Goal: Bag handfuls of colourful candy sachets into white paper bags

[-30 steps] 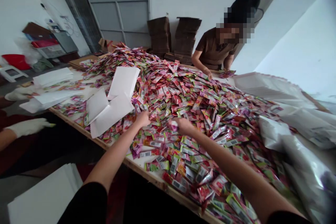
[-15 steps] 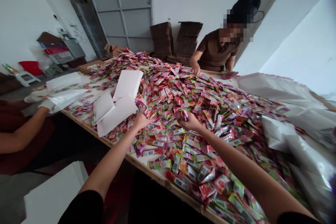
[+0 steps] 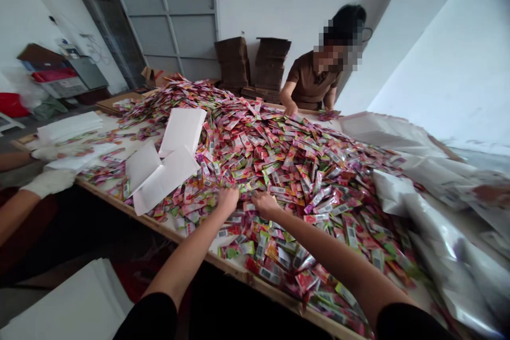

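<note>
At the near edge of the table (image 3: 239,272), both of the person's bare hands are down in the heap of small sachets (image 3: 287,154). The left hand (image 3: 228,197) lies knuckles-up with its fingers curled into the packets; whether it has closed on any of them cannot be told, since the fingertips are buried. The right hand (image 3: 264,203) sits just beside it, also palm-down with fingers bent into the sachets, and its grip is hidden in the same way. The two hands are near each other but not touching.

Around them the sachets, pink, red and green with barcode backs, spread thinly toward the near edge and pile up thickly through the middle to the far edge. To the left of the hands, several white envelopes (image 3: 165,170) lie flat on top of the sachets, and more white sheets (image 3: 69,126) are stacked toward the left corner. A second person's gloved hands (image 3: 50,180) work at that left edge. At the far edge a third person in a brown shirt (image 3: 308,82) bends over the pile. Crumpled silvery bags (image 3: 422,202) cover the right side of the table, and a white stack (image 3: 75,303) sits below the near edge.

Judging by the heap, most of the sachets remain loose and unsorted; only a small share seems dealt with.
</note>
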